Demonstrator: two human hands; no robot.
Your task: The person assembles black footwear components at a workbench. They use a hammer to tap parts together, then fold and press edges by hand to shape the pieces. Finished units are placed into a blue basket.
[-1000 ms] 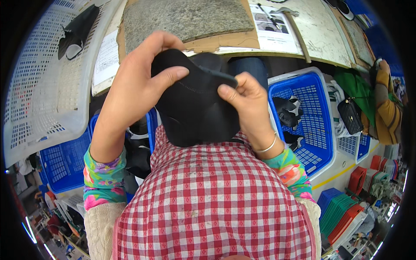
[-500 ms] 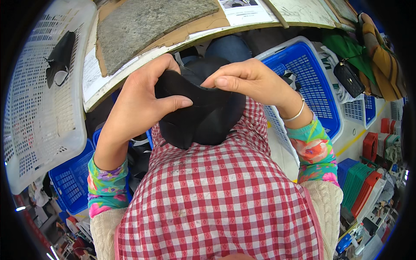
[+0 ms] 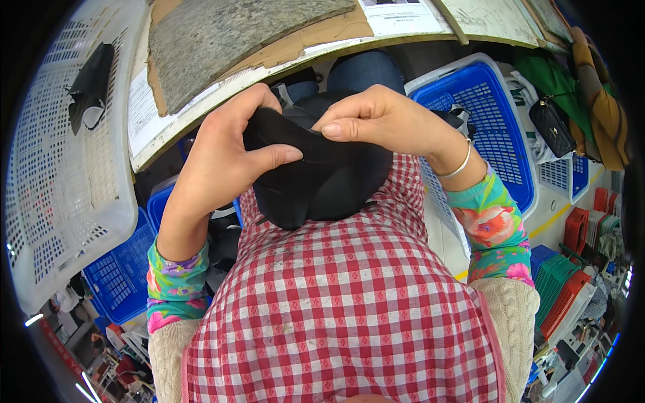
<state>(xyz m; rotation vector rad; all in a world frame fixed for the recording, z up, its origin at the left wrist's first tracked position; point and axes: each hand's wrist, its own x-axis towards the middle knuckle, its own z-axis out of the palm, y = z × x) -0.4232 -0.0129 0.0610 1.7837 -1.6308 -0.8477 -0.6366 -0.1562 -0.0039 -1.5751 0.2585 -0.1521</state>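
A soft black stitched piece (image 3: 322, 178), curved and folded like a shoe upper, is held up in front of my checked apron. My left hand (image 3: 228, 151) grips its left side, with the thumb lying across the near face and the fingers behind it. At the upper edge, my right hand (image 3: 383, 124) pinches the rim between thumb and bent forefinger. Whether a small thing is also between those fingertips cannot be made out. The lower part of the piece rests against the apron (image 3: 336, 289).
Beyond my hands is a worktable (image 3: 322, 50) with a rough grey slab (image 3: 235, 43) and printed sheets (image 3: 403, 17). A white basket (image 3: 54, 201) stands left, holding a black piece (image 3: 94, 84). Blue baskets (image 3: 500, 127) stand at the right, near a black quilted bag (image 3: 552, 126).
The right thumb has come down closer against the rim, still pinching it. The left hand keeps its hold. The whole view has shifted slightly.
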